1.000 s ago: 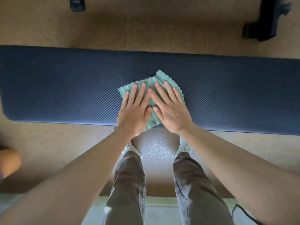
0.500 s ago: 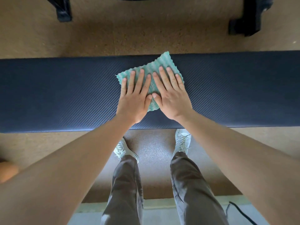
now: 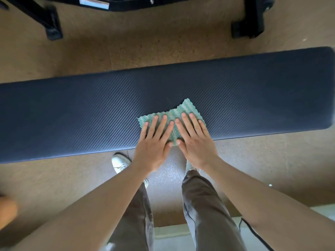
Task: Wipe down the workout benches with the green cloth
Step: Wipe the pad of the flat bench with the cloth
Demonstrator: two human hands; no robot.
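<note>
**Head view.** The cloth (image 3: 183, 111) is shown spread flat on the padded top of the bench (image 3: 72, 115), toward the near edge and closer to the right end than to the left. It is pressed down by both hands side by side. Its left part is covered by the left hand (image 3: 154, 147) and its right part by the right hand (image 3: 196, 144), with the thumbs almost meeting over the near corner. The fingers (image 3: 161, 124) of both hands are laid out straight and slightly fanned, and nothing is gripped or pinched. The far right corner of the cloth is left uncovered.

**Progress, as judged.** The wiping step is under way, with the cloth in full contact with the pad. No damp streak or change of sheen is seen on the ribbed surface, so it cannot be told which parts have been wiped. A long stretch of pad lies to the left of the cloth and a short one to the right, up to the rounded end. Several benches are named in the task, but only one pad is in view. A black frame (image 3: 52, 24) on the floor beyond may belong to another, which cannot be confirmed
</note>
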